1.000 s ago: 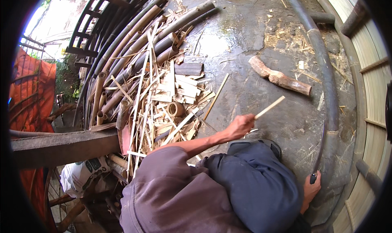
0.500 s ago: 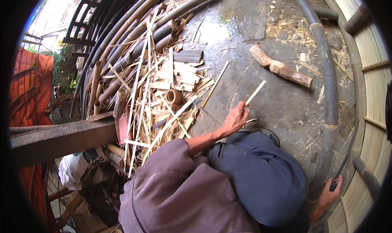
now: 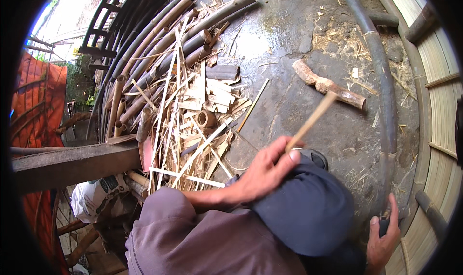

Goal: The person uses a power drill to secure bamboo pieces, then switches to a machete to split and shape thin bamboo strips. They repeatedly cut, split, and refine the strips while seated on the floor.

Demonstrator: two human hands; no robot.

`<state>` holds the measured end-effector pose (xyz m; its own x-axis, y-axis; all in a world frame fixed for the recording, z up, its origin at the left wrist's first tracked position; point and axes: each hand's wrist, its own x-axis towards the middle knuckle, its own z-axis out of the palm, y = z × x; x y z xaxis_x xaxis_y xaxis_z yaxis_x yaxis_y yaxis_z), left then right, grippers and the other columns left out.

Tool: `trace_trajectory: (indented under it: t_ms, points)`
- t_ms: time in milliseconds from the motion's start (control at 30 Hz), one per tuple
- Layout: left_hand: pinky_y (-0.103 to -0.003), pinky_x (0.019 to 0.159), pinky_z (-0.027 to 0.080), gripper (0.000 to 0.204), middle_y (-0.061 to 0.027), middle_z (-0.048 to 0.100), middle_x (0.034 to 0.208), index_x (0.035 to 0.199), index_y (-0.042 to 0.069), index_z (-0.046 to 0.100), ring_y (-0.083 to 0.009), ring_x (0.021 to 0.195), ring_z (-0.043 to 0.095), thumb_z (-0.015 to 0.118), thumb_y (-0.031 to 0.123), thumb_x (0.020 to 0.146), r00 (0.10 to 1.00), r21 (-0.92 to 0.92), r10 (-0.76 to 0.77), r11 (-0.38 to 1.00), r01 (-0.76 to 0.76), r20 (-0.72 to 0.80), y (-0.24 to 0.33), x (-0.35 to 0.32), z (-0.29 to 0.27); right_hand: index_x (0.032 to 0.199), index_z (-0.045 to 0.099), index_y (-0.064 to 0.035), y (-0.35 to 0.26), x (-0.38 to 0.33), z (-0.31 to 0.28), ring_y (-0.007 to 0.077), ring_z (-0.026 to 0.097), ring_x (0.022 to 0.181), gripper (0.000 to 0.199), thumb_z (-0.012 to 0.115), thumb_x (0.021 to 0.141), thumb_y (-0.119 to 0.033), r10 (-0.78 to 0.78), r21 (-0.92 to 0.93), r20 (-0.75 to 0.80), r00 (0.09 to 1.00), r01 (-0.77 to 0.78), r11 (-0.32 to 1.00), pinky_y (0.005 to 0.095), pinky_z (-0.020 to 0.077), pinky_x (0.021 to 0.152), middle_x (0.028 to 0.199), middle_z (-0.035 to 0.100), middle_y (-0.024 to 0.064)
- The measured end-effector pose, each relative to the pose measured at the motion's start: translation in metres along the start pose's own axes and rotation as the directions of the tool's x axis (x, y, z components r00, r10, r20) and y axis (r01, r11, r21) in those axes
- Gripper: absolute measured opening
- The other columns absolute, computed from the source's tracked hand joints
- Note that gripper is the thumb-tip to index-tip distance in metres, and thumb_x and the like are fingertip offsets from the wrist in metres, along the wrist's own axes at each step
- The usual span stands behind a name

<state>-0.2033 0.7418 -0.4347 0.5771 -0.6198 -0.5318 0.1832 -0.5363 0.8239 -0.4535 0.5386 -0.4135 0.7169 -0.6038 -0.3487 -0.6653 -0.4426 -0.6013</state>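
Observation:
My left hand (image 3: pixel 263 176) is closed around one end of a short, flat bamboo strip (image 3: pixel 313 118), just above my bent knee in dark blue cloth. The strip's free end points up and to the right, blurred by motion. At the lower right, my right hand (image 3: pixel 380 248) grips a tool with a black handle (image 3: pixel 384 227), its thumb and forefinger raised on either side of it. What the handle carries is too blurred to make out. A crooked piece of wood (image 3: pixel 328 84) lies on the floor beyond the strip.
Split bamboo strips and offcuts (image 3: pixel 202 125) lie heaped at the left, beside long dark bamboo poles (image 3: pixel 164 24). A thick beam (image 3: pixel 79 164) runs in at the left. Along the right lies a dark bamboo pole (image 3: pixel 386 96), close to a slatted bamboo panel (image 3: pixel 441 111).
My left hand has come nearer to me with the bamboo strip, from beyond the knee to above it. My right hand has shifted slightly left and up with the tool.

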Motion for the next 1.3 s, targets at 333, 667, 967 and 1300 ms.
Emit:
trace_trajectory:
  t_ms: [333, 667, 967, 1300]
  points:
    - [-0.043, 0.057, 0.049, 0.061, -0.0234, 0.063, 0.078, 0.093, -0.003, 0.054, -0.0306, 0.066, 0.061, 0.060, 0.057, 0.082, 0.661, 0.521, 0.054, 0.666, 0.534, -0.748, -0.244, 0.161, -0.210, 0.135, 0.047, -0.0024, 0.018, 0.015, 0.009, 0.0250, 0.051, 0.082, 0.051, 0.057, 0.085, -0.004, 0.302, 0.063, 0.136, 0.944, -0.312, 0.948, 0.0364, 0.0418, 0.080, 0.093, 0.059, 0.0139]
    - [-0.034, 0.050, 0.049, 0.046, -0.0166, 0.062, 0.082, 0.113, -0.004, 0.042, -0.0250, 0.064, 0.062, 0.060, 0.029, 0.086, 0.715, 0.614, -0.011, 0.505, 0.607, -0.699, -0.296, 0.184, -0.296, 0.134, 0.045, 0.0024, 0.008, 0.023, 0.010, 0.0262, 0.051, 0.117, 0.049, 0.055, 0.087, -0.006, 0.288, 0.117, 0.138, 0.948, -0.305, 0.945, 0.0342, 0.0344, 0.102, 0.128, 0.055, 0.0188]
    - [-0.020, 0.037, 0.026, 0.010, 0.0017, 0.050, 0.058, 0.076, 0.005, 0.061, -0.0042, 0.043, 0.039, 0.066, 0.009, 0.083, 0.676, -0.304, -0.465, 0.885, 0.352, -0.572, -0.278, 0.094, -0.340, 0.134, 0.044, 0.0049, 0.004, 0.041, 0.017, 0.0257, 0.046, 0.122, 0.049, 0.055, 0.089, -0.011, 0.325, 0.061, 0.149, 0.934, -0.337, 0.940, 0.0347, 0.0303, 0.106, 0.130, 0.052, 0.0178]
    - [-0.033, 0.049, 0.042, 0.035, -0.0100, 0.061, 0.064, 0.080, 0.001, 0.068, -0.0135, 0.051, 0.049, 0.059, 0.035, 0.083, 0.672, 0.361, -0.114, 0.772, 0.524, -0.732, -0.260, 0.058, -0.394, 0.135, 0.044, 0.0041, 0.020, 0.036, 0.022, 0.0267, 0.044, 0.126, 0.047, 0.054, 0.092, -0.014, 0.286, 0.080, 0.112, 0.952, -0.296, 0.952, 0.0352, 0.0285, 0.108, 0.134, 0.048, 0.0184]
